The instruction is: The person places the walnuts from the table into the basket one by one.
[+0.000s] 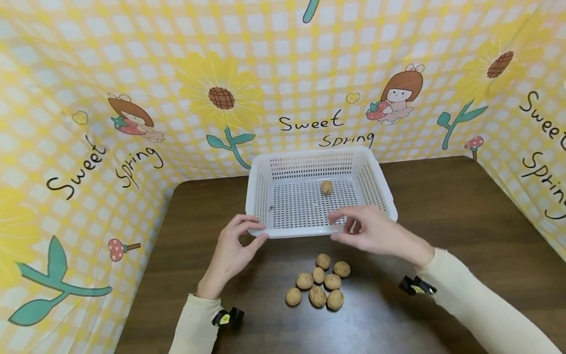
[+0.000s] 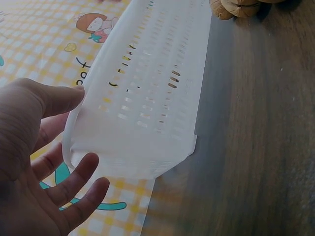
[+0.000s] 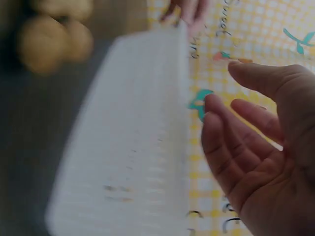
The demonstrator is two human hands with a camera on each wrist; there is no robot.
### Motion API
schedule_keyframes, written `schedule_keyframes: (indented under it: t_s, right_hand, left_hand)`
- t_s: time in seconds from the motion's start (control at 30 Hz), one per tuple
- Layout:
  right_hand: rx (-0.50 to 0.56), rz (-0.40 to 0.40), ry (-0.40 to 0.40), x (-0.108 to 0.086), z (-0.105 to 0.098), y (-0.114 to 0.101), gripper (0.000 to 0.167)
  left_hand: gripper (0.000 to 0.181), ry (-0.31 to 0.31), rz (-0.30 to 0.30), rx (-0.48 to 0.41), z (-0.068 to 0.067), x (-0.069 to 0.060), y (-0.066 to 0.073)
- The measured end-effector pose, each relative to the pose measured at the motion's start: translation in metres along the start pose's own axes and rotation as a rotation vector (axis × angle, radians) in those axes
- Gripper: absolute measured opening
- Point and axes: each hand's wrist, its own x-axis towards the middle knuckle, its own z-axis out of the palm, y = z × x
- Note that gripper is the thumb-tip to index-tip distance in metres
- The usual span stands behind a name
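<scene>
A white plastic basket with slotted walls stands on the table, a single walnut lying on its floor. At the near left corner my left hand holds the rim between thumb and fingers; in the left wrist view, the thumb lies along the basket's edge. My right hand hovers at the near right part of the rim, fingers loosely bent. Nothing sits between them in the right wrist view, where the hand appears apart from the basket. Several walnuts lie in a loose group in front of the basket.
The dark wooden table has a rounded far left corner. A yellow checked cloth with sunflowers and lettering hangs behind and at both sides, close to the basket's far wall. Each wrist carries a small black camera.
</scene>
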Motion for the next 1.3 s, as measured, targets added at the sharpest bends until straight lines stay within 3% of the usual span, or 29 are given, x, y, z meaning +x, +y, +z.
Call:
schedule_keyframes:
  t_s: [0.17, 0.37, 0.53, 0.97, 1.3]
  right_hand:
    - [0.055, -0.025, -0.035, -0.035, 0.025, 0.016, 0.026]
    - [0.080, 0.020, -0.153, -0.054, 0.045, 0.038, 0.030]
    - [0.105, 0.066, -0.203, -0.059, 0.055, 0.047, 0.036]
    - [0.102, 0.071, -0.194, -0.061, 0.065, 0.054, 0.037]
    - [0.052, 0.042, -0.217, -0.053, 0.048, 0.041, 0.030]
  left_hand:
    - [0.015, -0.011, -0.009, -0.004, 0.001, 0.000, -0.001]
    - [0.014, -0.006, -0.022, -0.006, 0.001, 0.001, -0.001]
    - [0.015, -0.005, -0.016, -0.011, 0.002, 0.002, -0.001]
    - [0.015, 0.001, -0.017, -0.008, 0.001, 0.001, -0.001]
    - [0.014, -0.004, -0.023, -0.012, 0.002, 0.000, -0.002]
